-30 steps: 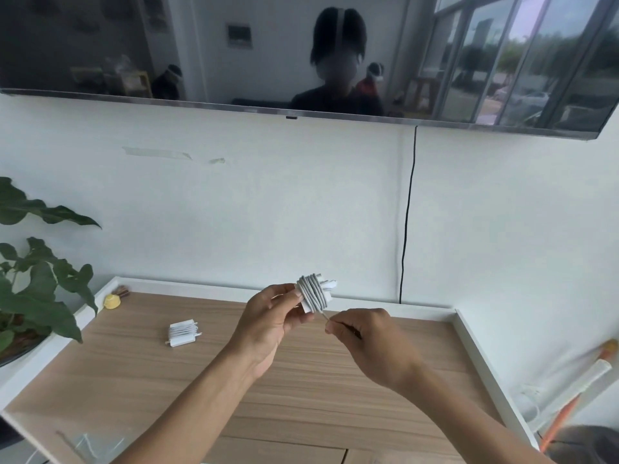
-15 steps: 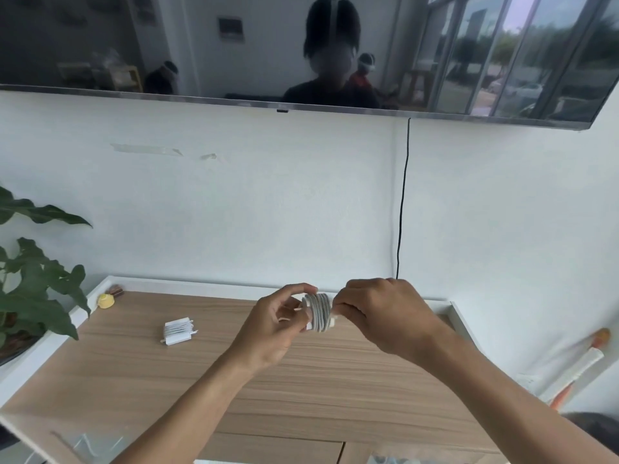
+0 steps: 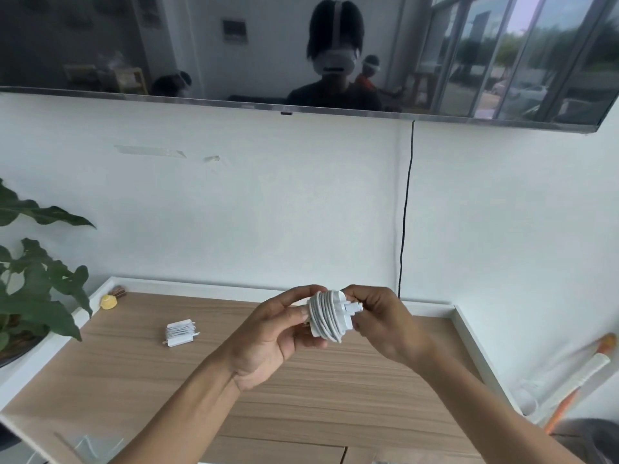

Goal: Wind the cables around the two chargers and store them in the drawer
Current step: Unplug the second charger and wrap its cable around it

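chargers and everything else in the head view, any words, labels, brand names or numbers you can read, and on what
None can be read.
Charger in the hands: white, wound in cable, no print shows.
Charger on the desk: too small to tell.
Screen on the wall: only reflections, no legible text.

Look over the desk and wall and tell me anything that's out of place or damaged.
Little stands out. Strips of old tape cling to the wall, one peeling. A wound charger lies alone on the wooden desk; the left hand and right hand hold the other charger, neatly wrapped.
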A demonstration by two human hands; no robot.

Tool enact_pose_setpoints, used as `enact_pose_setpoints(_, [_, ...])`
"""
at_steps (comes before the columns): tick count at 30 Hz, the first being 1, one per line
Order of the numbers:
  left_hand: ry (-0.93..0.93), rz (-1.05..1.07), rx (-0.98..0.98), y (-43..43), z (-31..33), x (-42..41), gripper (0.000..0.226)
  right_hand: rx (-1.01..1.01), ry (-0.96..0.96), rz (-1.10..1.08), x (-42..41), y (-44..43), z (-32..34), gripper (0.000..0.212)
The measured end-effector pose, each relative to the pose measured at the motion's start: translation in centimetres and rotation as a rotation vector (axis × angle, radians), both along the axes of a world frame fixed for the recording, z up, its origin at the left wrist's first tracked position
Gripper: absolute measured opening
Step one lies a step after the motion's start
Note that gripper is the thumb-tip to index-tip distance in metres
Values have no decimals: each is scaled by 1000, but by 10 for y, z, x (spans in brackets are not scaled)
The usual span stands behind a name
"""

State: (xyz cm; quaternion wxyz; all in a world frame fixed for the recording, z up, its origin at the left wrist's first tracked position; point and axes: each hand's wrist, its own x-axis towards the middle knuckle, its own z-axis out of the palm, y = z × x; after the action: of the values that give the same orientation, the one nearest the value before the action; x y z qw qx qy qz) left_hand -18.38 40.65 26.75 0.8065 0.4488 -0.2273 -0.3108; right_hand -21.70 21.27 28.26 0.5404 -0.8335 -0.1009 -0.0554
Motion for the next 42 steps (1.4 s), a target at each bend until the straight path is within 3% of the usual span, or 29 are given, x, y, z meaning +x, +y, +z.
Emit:
enact_pose_setpoints(6, [153, 190, -128, -16, -6, -5, 38, -39, -19, -136, -12, 11, -16, 38])
enact_pose_setpoints(13, [76, 487, -110, -32, -12, -11, 32, -55, -96, -319, -19, 20, -22, 36])
enact_pose_setpoints(17, [74, 590, -111, -41, -15, -13, 19, -145, -132, -336, -20, 21, -21, 35])
enact_pose_setpoints(20, [-17, 638, -78, -49, -17, -19, 24, -82, -112, -345, -20, 19, -22, 35])
enact_pose_setpoints(23, [-72, 632, -31, -50, -22, -24, 33, -56, -105, -357, -21, 14, -24, 34])
enact_pose_setpoints(30, [19, 549, -39, -50, -23, -18, 30, -137, -111, -355, -17, 5, -26, 28])
enact_pose_setpoints(34, [-15, 537, 29, -46, -19, -10, 42, -161, -130, -353, -15, 3, -28, 32])
enact_pose_setpoints(39, [-155, 447, 136, -37, -19, -3, 55, -250, -163, -329, -12, -3, -26, 33])
enact_pose_setpoints(42, [-255, 423, 185, -35, -19, -1, 44, -317, -196, -291, -12, -5, -21, 30])
